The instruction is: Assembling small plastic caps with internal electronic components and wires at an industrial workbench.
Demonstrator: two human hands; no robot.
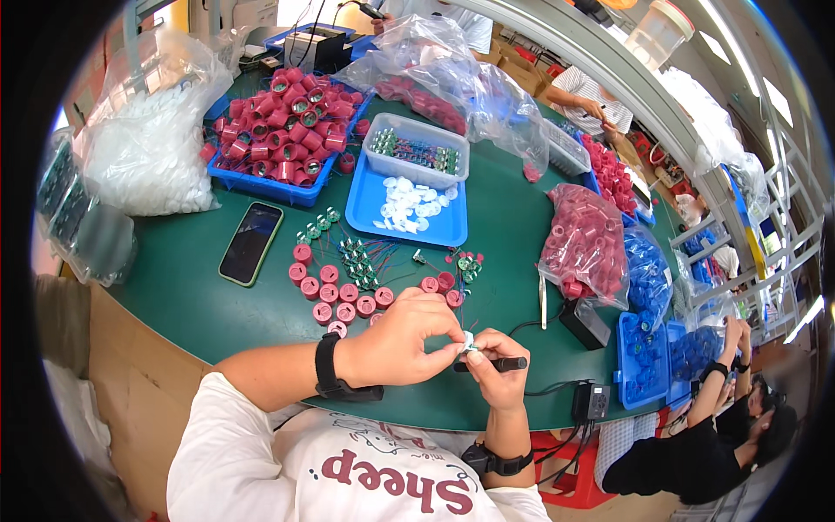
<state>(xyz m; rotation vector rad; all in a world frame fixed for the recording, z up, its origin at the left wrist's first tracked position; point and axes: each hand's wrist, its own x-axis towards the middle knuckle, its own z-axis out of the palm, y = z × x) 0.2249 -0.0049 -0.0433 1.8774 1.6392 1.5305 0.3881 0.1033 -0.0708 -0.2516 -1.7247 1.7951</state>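
Note:
Near the front edge of the table, my left hand (403,337) pinches a small white plastic piece (469,342) between thumb and fingertips. My right hand (500,376) meets it there and grips the same piece, which seems to have a bit of green circuit board against it. A black pen-shaped tool (510,364) also lies across my right hand, held in its fingers. Just beyond my left hand stand several pink plastic caps (346,293) in loose rows. Small green circuit boards (357,264) with thin wires are grouped behind the caps.
A blue tray (361,228) holds white discs (409,204) and a clear bin (416,178) of boards. At the left are a blue crate (261,184) of pink caps and a phone (250,244). Bagged pink caps (584,239) and a black box (584,324) sit right. Other people work nearby.

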